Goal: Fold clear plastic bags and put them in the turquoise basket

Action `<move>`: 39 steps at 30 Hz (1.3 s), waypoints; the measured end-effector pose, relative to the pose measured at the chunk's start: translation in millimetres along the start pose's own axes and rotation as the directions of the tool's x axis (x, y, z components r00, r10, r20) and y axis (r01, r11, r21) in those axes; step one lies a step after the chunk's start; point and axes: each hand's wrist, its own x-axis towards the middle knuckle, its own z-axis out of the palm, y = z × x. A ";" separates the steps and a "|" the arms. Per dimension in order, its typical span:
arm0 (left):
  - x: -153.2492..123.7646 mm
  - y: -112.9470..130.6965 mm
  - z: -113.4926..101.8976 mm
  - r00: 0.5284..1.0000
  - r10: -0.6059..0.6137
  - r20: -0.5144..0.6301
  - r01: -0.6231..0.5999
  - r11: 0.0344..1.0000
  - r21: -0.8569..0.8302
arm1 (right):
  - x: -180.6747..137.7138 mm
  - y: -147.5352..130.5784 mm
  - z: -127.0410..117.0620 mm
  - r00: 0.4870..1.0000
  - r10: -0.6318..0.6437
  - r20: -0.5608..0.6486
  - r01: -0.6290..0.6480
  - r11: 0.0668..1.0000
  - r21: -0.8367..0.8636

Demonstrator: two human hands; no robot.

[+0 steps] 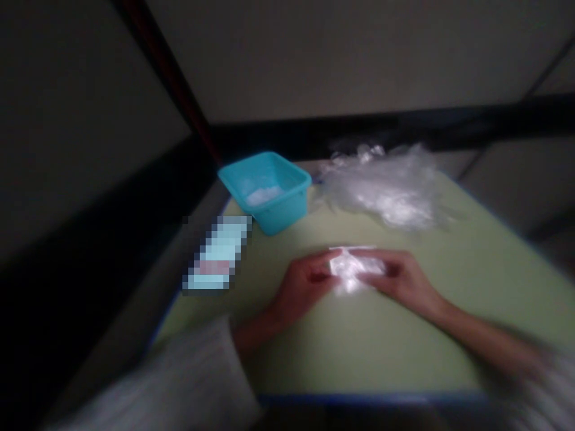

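Observation:
Between both hands is a small clear plastic bag [350, 272], shiny and crinkled, held just above the table. My left hand [305, 278] pinches its left side, thumb below and fingers above. On its right side, my right hand [399, 275] grips in the same way. Glare and blur hide whether anything is inside the bag. Beyond the hands, a turquoise plastic basket [283, 212] holds some white material [264, 194] that I cannot make out. To its right lies a heap of clear plastic bags [386, 188].
The yellow-green table [359, 353] has a blue edge. A pixelated light-blue rectangle [220, 251] covers something at the table's left side. Walls [359, 60] with a dark band [269, 131] stand behind the table, and a dark red pole-like strip [175, 78] slants down toward the basket.

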 end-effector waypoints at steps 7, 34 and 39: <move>-0.7 1.2 0.0 1.000 0.007 -0.003 -0.007 1.000 0.006 | -1.3 2.8 1.2 1.000 -0.006 -0.003 0.006 0.999 0.038; 6.5 -15.1 -19.3 0.894 0.442 -0.070 -0.403 0.863 0.304 | -4.5 4.2 9.4 0.993 0.027 -0.112 -0.021 0.998 0.056; 13.1 -13.3 -49.7 0.473 0.880 0.049 -0.415 0.173 0.893 | -4.7 8.4 9.5 0.992 0.008 -0.122 -0.005 1.000 0.024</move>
